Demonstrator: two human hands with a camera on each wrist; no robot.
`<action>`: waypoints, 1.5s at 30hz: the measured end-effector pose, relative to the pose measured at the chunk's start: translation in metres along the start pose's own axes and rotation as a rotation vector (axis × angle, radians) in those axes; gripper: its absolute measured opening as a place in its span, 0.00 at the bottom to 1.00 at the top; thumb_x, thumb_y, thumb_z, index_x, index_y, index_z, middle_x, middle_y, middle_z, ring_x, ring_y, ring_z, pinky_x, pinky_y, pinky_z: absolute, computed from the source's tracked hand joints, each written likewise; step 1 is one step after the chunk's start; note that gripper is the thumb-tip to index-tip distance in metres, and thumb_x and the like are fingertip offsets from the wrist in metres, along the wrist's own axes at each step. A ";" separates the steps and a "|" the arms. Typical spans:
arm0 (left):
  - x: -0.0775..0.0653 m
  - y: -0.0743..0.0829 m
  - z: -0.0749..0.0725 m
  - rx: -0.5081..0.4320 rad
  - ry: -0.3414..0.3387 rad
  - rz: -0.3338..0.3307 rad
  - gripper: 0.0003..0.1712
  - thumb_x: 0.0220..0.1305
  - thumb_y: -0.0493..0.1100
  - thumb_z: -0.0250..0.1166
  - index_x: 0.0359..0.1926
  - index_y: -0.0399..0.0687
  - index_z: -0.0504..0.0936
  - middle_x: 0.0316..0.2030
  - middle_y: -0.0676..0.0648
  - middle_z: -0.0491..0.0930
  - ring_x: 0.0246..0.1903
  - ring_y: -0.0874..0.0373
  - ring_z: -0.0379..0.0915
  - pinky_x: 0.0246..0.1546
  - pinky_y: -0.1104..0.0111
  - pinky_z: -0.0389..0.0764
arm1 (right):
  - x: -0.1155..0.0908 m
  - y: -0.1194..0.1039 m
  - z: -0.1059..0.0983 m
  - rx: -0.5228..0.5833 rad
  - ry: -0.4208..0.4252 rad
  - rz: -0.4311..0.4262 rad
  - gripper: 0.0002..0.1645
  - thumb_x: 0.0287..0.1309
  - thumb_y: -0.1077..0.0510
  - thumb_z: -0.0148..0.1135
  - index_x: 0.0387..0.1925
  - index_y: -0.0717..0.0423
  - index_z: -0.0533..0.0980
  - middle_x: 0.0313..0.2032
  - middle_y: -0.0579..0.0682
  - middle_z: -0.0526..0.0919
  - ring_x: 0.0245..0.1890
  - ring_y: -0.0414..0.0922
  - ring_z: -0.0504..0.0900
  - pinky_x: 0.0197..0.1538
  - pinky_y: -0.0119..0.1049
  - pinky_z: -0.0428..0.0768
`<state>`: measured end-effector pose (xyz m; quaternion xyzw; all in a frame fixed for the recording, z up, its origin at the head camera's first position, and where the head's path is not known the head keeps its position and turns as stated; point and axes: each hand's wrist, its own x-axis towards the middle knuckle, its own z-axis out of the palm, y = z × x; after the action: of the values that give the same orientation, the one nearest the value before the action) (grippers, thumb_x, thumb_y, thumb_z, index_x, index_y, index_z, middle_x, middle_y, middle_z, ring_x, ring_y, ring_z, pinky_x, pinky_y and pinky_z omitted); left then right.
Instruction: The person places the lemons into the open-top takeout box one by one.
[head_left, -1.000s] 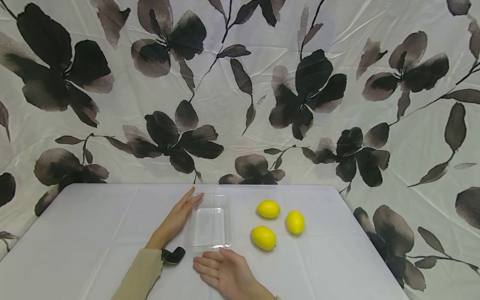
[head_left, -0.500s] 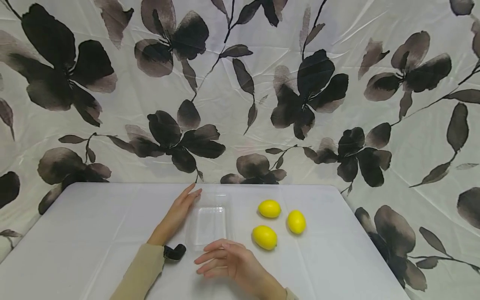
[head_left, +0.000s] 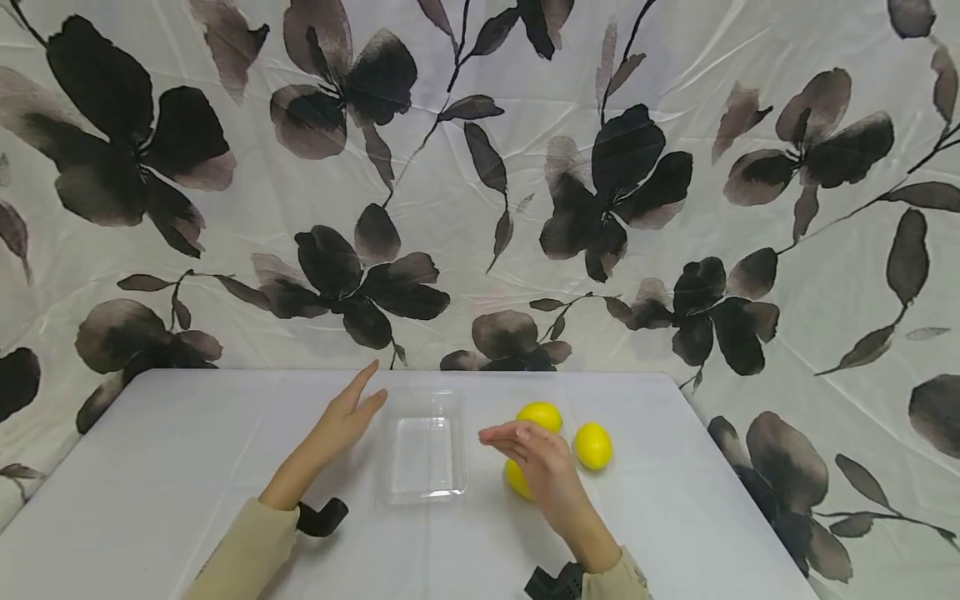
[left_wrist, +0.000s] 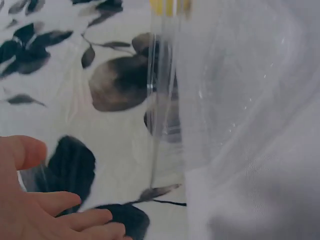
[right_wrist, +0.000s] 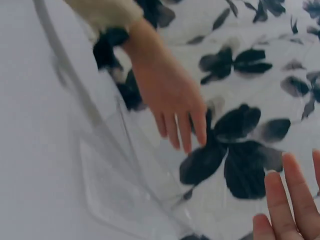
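Observation:
A clear plastic container (head_left: 424, 454) sits on the white table between my hands, with nothing seen inside. My left hand (head_left: 337, 429) hovers at its left side, fingers straight and a small gap from the wall. In the left wrist view, that hand's spread fingers (left_wrist: 85, 220) hold nothing. My right hand (head_left: 551, 475) is raised over the lemons with fingers extended. It partly covers the near lemon (head_left: 516, 480) and the lower edge of the far lemon (head_left: 543, 414). The right lemon (head_left: 594, 447) lies in full view. Contact between the right hand and a lemon cannot be told.
The white-covered table (head_left: 180, 492) ends at a back edge close behind the container. A floral cloth (head_left: 480, 183) hangs behind it. Dark wrist devices sit at the left cuff (head_left: 322, 517) and the right cuff (head_left: 557, 582).
My right hand has moved from the container's near side right and up to the lemons. The left hand has drawn left, away from the container's wall. Container and lemons have stayed put.

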<state>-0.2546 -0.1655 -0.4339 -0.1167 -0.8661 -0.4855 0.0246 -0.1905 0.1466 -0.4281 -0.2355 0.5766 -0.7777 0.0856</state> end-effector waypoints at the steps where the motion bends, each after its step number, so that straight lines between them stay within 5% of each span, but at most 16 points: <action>1: -0.006 0.003 0.000 0.030 -0.004 0.011 0.37 0.77 0.47 0.50 0.77 0.36 0.48 0.75 0.32 0.47 0.74 0.33 0.39 0.70 0.39 0.46 | 0.000 0.002 -0.005 -0.021 0.030 0.002 0.23 0.76 0.57 0.41 0.52 0.67 0.78 0.53 0.55 0.84 0.58 0.51 0.79 0.68 0.40 0.69; 8: -0.043 0.011 0.013 0.116 -0.034 0.100 0.40 0.74 0.48 0.56 0.76 0.34 0.51 0.75 0.30 0.46 0.74 0.31 0.32 0.66 0.31 0.42 | -0.008 0.014 -0.034 -0.052 0.161 0.037 0.23 0.74 0.58 0.45 0.57 0.73 0.73 0.57 0.57 0.81 0.65 0.49 0.73 0.71 0.34 0.62; 14: -0.066 0.009 0.025 0.245 -0.009 0.182 0.42 0.70 0.48 0.59 0.73 0.27 0.53 0.73 0.25 0.47 0.73 0.27 0.33 0.64 0.29 0.43 | -0.010 0.025 -0.047 -0.079 0.258 0.120 0.23 0.69 0.59 0.54 0.59 0.70 0.73 0.59 0.56 0.79 0.67 0.46 0.69 0.73 0.40 0.54; 17: -0.074 0.008 0.030 0.315 -0.011 0.192 0.45 0.69 0.51 0.60 0.73 0.24 0.52 0.72 0.23 0.47 0.72 0.26 0.33 0.65 0.31 0.45 | -0.011 0.030 -0.053 -0.109 0.292 0.149 0.22 0.67 0.60 0.57 0.59 0.68 0.75 0.60 0.56 0.79 0.67 0.45 0.69 0.71 0.37 0.58; 22: -0.082 0.006 0.038 0.380 -0.019 0.174 0.51 0.69 0.58 0.59 0.73 0.23 0.50 0.73 0.23 0.44 0.73 0.27 0.32 0.66 0.32 0.45 | -0.013 0.039 -0.059 -0.198 0.240 0.206 0.22 0.66 0.63 0.59 0.60 0.65 0.76 0.62 0.55 0.78 0.66 0.46 0.70 0.66 0.31 0.68; 30: -0.089 0.007 0.045 0.357 -0.060 0.138 0.54 0.69 0.61 0.58 0.74 0.24 0.47 0.75 0.28 0.39 0.75 0.33 0.30 0.69 0.36 0.43 | -0.018 0.054 -0.064 -0.330 0.131 0.306 0.24 0.65 0.58 0.62 0.62 0.55 0.76 0.64 0.50 0.76 0.69 0.46 0.65 0.67 0.31 0.64; 36: -0.090 0.004 0.047 0.368 -0.041 0.136 0.53 0.70 0.61 0.58 0.73 0.23 0.48 0.76 0.29 0.40 0.75 0.34 0.31 0.69 0.38 0.44 | -0.021 0.063 -0.067 -0.409 0.137 0.298 0.24 0.66 0.48 0.62 0.63 0.45 0.76 0.63 0.42 0.76 0.69 0.42 0.64 0.72 0.44 0.58; 45: -0.089 0.003 0.053 0.414 0.001 0.163 0.52 0.70 0.60 0.58 0.73 0.24 0.48 0.76 0.30 0.41 0.75 0.35 0.34 0.70 0.39 0.48 | -0.023 0.067 -0.062 -0.504 0.126 0.220 0.22 0.69 0.52 0.60 0.62 0.49 0.75 0.63 0.44 0.76 0.69 0.44 0.65 0.69 0.33 0.60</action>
<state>-0.1634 -0.1348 -0.4736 -0.1785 -0.9350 -0.2938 0.0875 -0.2086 0.1878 -0.5110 -0.1363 0.7782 -0.6087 0.0723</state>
